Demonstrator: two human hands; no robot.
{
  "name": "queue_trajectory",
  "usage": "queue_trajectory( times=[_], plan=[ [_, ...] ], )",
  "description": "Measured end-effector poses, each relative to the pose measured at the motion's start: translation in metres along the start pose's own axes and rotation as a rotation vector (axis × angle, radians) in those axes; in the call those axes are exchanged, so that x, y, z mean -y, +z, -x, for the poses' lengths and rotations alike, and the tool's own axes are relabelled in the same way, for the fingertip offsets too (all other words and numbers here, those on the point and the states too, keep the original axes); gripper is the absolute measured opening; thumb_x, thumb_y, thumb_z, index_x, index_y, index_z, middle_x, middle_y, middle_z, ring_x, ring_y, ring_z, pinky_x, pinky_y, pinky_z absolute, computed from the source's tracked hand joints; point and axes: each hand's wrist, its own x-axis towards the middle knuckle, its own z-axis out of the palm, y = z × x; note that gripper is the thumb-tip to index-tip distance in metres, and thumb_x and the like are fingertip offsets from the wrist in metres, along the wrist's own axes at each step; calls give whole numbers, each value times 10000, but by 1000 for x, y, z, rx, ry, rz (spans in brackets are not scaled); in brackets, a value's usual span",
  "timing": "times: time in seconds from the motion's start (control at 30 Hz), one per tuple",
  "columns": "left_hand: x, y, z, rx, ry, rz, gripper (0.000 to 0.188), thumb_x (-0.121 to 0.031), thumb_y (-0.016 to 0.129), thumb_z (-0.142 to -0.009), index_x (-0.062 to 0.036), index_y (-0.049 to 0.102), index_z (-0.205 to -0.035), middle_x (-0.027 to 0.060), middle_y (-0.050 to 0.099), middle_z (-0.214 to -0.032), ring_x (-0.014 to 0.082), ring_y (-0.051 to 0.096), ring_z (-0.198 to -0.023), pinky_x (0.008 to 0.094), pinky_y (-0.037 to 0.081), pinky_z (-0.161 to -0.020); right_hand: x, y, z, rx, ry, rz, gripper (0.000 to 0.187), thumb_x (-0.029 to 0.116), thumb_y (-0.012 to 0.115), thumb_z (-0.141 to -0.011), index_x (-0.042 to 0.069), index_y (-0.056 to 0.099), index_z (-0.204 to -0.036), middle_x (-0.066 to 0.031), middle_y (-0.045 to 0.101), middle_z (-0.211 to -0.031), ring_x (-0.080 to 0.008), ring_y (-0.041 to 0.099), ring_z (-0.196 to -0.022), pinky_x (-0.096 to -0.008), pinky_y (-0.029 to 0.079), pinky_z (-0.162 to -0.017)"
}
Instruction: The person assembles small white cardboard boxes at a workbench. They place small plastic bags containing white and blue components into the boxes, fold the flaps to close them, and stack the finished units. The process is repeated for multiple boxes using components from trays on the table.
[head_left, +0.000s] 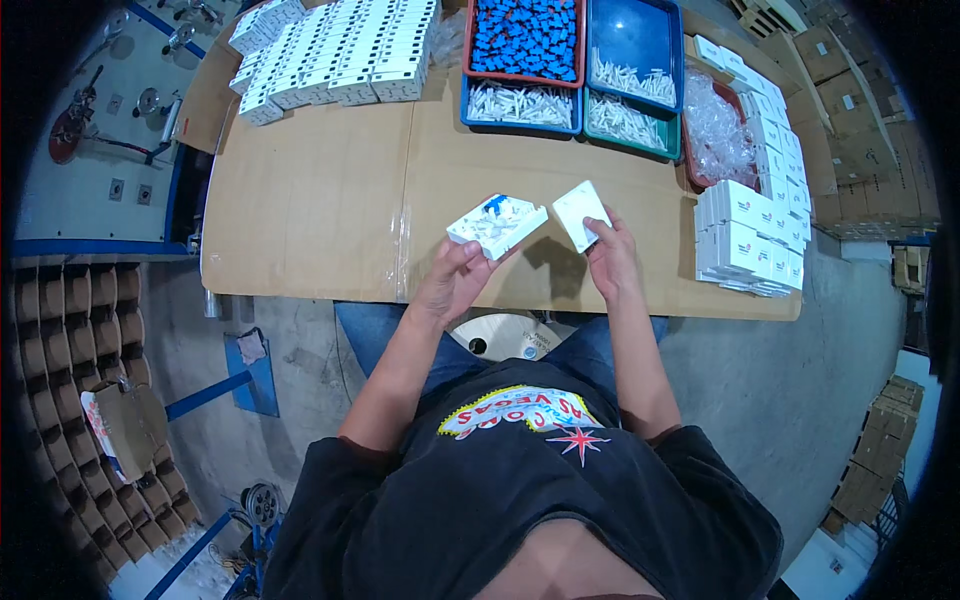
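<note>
My left hand [452, 282] grips a white square plastic base [498, 224] by its near corner; a blue part sits inside it, and it is held tilted above the cardboard-covered table [320, 200]. My right hand [610, 258] holds a plain white square cover plate [581, 214] by its lower edge, a little to the right of the base. The two pieces are apart, not touching.
Rows of white finished units [335, 50] lie at the far left. Trays hold blue parts [525, 38] and white clips [520, 104], with a red bin of clear bags [715, 130]. Stacked white boxes [755, 235] stand at the right. Cardboard cartons [850, 110] beyond.
</note>
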Motion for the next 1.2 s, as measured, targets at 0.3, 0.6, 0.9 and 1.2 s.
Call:
queue_trajectory(
  times=[0.3, 0.6, 0.9, 1.2],
  plan=[
    [-16, 25, -2, 17, -37, 173, 858, -436, 588, -904, -18, 304, -1596, 246, 466, -1532, 381, 481, -1414, 545, 334, -1217, 1, -5, 5, 155, 114, -247, 428, 57, 618, -964, 23, 497, -1373, -137, 640, -1282, -253, 654, -1190, -409, 565, -990],
    [-12, 23, -8, -64, -213, 315, 771, -564, 366, -999, -88, 327, -1605, 268, 496, -1490, 457, 501, -1371, 672, 371, -1140, 29, 9, 21, 647, 147, -333, 837, -36, 608, -855, 27, 241, -1605, -177, 402, -1583, -325, 448, -1444, -461, 397, -1201],
    [-7, 23, -10, -173, -284, 179, 818, -707, 279, -1027, -105, 383, -1572, 248, 544, -1443, 436, 564, -1300, 696, 420, -1082, 36, 11, 18, 644, 100, -355, 726, 129, 615, -1010, 31, 219, -1611, -192, 284, -1654, -338, 401, -1481, -458, 416, -1202],
    [3, 10, -12, -158, -344, 112, 783, -702, 274, -1036, -140, 400, -1566, 211, 639, -1334, 353, 679, -1144, 575, 558, -966, 36, 30, 23, 570, -2, 29, 979, 547, 806, -818, 12, 388, -1523, -165, 589, -1414, -299, 554, -1353, -422, 534, -1051]
  ],
)
